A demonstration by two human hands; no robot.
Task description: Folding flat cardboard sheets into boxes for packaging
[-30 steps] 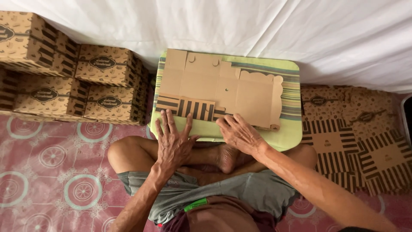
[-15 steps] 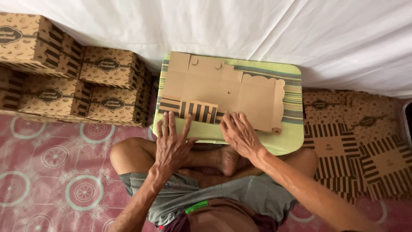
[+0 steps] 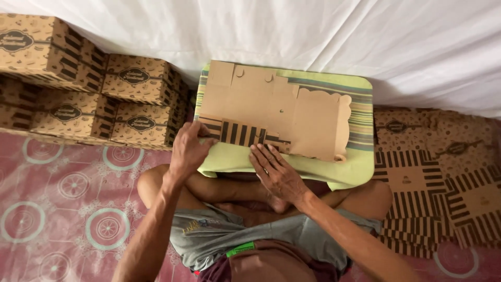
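A: What changed since a moment ago?
B: The left hand (image 3: 189, 150) moved to the near left corner of the cardboard sheet (image 3: 271, 112) and now pinches its striped flap (image 3: 237, 133).
A: And the right hand (image 3: 276, 172)?
B: Flat and open, fingertips pressing the striped edge. The sheet lies unfolded on the green counter (image 3: 360, 162); finished boxes (image 3: 135, 99) are stacked to the left.

Flat carton (image 3: 276, 112) on tray (image 3: 360, 167) – folded boxes (image 3: 94, 99) left, flat blanks (image 3: 438, 177) right.
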